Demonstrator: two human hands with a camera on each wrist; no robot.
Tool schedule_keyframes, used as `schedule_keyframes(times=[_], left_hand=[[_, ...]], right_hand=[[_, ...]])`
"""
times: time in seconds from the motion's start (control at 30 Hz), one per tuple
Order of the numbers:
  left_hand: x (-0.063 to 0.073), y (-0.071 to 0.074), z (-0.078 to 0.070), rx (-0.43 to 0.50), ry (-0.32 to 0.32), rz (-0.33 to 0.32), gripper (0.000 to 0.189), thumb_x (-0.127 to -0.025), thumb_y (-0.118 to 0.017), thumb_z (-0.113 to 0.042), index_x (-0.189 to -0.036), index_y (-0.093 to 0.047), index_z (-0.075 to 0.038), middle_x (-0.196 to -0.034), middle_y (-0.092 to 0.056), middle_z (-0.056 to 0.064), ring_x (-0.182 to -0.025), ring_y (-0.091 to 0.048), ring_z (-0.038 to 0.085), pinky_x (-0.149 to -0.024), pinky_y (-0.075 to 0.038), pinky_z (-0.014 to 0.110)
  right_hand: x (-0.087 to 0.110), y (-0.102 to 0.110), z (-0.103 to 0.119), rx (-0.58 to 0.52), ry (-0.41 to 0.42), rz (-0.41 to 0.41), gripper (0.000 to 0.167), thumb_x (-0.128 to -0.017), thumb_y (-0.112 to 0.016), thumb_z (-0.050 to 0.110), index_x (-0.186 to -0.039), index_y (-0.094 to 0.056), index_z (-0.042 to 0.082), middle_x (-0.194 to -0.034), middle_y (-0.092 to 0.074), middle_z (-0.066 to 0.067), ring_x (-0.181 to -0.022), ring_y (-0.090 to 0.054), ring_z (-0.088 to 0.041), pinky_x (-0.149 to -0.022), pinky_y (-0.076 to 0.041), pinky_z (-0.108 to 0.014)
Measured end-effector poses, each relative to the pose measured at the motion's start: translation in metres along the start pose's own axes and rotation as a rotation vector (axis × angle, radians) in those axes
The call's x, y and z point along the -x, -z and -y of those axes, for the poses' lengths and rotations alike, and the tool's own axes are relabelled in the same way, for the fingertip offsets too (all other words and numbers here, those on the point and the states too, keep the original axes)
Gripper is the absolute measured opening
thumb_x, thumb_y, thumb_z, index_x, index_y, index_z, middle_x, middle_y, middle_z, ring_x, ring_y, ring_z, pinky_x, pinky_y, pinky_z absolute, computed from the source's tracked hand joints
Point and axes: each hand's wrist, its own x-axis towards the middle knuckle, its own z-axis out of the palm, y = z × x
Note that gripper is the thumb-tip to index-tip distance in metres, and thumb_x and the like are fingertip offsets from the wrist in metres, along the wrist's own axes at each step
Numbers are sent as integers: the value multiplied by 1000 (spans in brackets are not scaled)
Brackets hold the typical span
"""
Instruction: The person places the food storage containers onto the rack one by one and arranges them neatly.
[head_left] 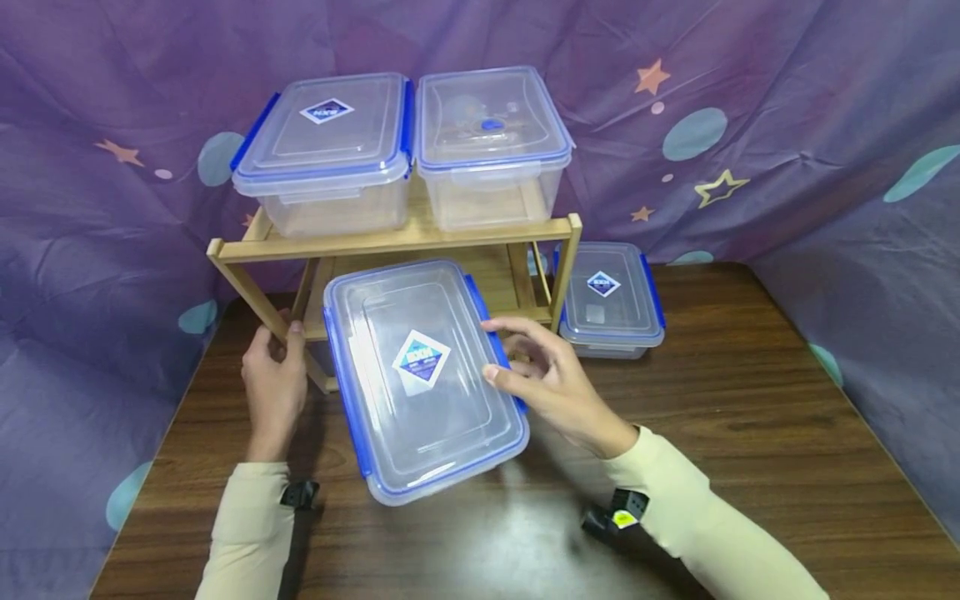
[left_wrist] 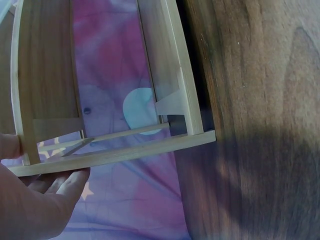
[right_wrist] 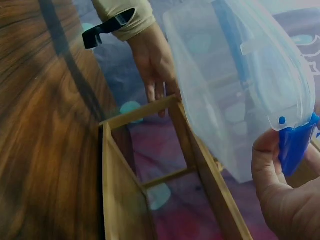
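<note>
My right hand [head_left: 558, 379] grips a clear plastic food container [head_left: 390, 317] by the blue clip on its right side. The container is tilted in front of the wooden rack [head_left: 390, 242], with its lid and diamond label facing me. In the right wrist view, the thumb and fingers pinch the blue clip [right_wrist: 295, 147]. My left hand [head_left: 276, 383] holds the rack's left front leg at the middle shelf. From the left wrist view, its thumb and fingers wrap the wooden post [left_wrist: 115, 156]. The held container hides part of the lower rack.
Two deep lidded containers, one with a label [head_left: 322, 158] and one with a blue vent [head_left: 491, 142], stand side by side on the top shelf. Another labelled container [head_left: 609, 300] sits on the dark wooden table [head_left: 735, 417], right of the rack. A patterned purple cloth [head_left: 750, 100] hangs behind.
</note>
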Motion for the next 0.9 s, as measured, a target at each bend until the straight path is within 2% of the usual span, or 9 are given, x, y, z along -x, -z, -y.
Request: schedule_keyframes(times=[0.23, 0.37, 0.47, 0.63, 0.77, 0.9], left_hand=[[-1, 0, 0, 11, -3, 2, 41, -105, -55, -26, -137, -60, -2, -131, -64, 19, -119, -60, 26, -101, -51, 43], [0, 0, 1, 9, -10, 4, 41, -105, -54, -24, -137, -60, 0, -130, -64, 21, -118, -61, 26, -100, -51, 40], [0, 0, 1, 8, -20, 3, 40, -105, -55, -23, -137, -60, 1, -128, -65, 21, -116, -62, 25, -97, -52, 33], [1, 1, 0, 7, -24, -1, 40, -104, -56, -23, -136, -61, -1, -127, -66, 21, -111, -62, 23, -88, -50, 23], [1, 1, -2, -1, -17, 1, 40, -104, -56, -24, -137, -61, -1, -129, -65, 21, -114, -61, 25, -93, -51, 30], [1, 1, -1, -8, -21, -8, 38, -104, -56, -21, -136, -61, 0, -128, -65, 21, -115, -61, 25, -97, -51, 34]], right_hand=[[-18, -13, -1, 60, -6, -4, 47, -87, -74, -1, -132, -62, 6, -112, -61, -15, -92, -60, -23, -78, -59, -35], [-26, -17, 0, 78, -19, -3, 47, -87, -73, -1, -132, -62, 8, -105, -63, -15, -90, -62, -24, -76, -59, -34], [-31, -19, 3, 72, -35, -1, 46, -88, -73, -1, -132, -63, 8, -95, -65, -15, -84, -63, -24, -74, -59, -33], [-38, -22, 9, 103, -55, 9, 44, -89, -73, 2, -132, -63, 8, -91, -67, -13, -76, -64, -22, -69, -56, -30], [-42, -23, 15, 142, -73, 33, 43, -90, -73, 5, -131, -64, 10, -90, -68, -12, -74, -62, -22, -66, -54, -29], [-47, -25, 18, 130, -102, 41, 42, -91, -72, 4, -131, -63, 8, -89, -67, -13, -75, -62, -23, -66, -56, -30]])
